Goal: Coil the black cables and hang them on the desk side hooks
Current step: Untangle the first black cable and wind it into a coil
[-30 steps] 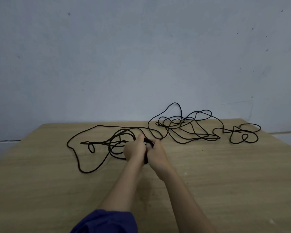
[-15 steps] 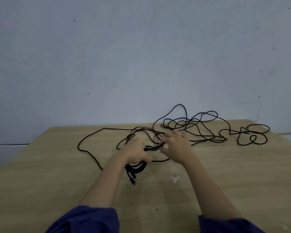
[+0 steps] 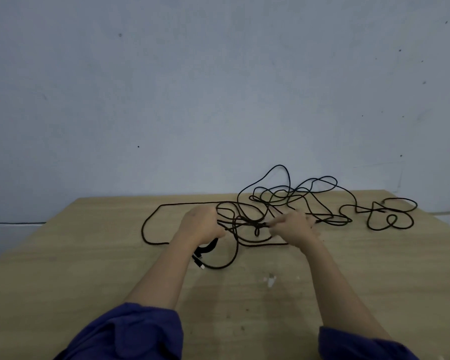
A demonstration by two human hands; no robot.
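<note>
Long black cables (image 3: 300, 201) lie tangled across the far half of the wooden desk (image 3: 63, 268). My left hand (image 3: 202, 226) grips a small coil of black cable (image 3: 208, 249), whose lower loops and plug end hang out below the fist. My right hand (image 3: 292, 227) pinches a strand of the same cable to the right of the coil, and the strand runs taut between both hands. A loose loop (image 3: 151, 224) stretches out to the left. No hooks are in view.
A grey-blue wall (image 3: 218, 100) stands right behind the desk's far edge. A separate knot of cable loops (image 3: 390, 216) lies at the far right. Small white flecks (image 3: 270, 280) mark the desk in front of my hands.
My hands have moved apart: the right one has slid rightward along the cable, the left keeps the coil. The loose loop on the left has been drawn in and is smaller.
</note>
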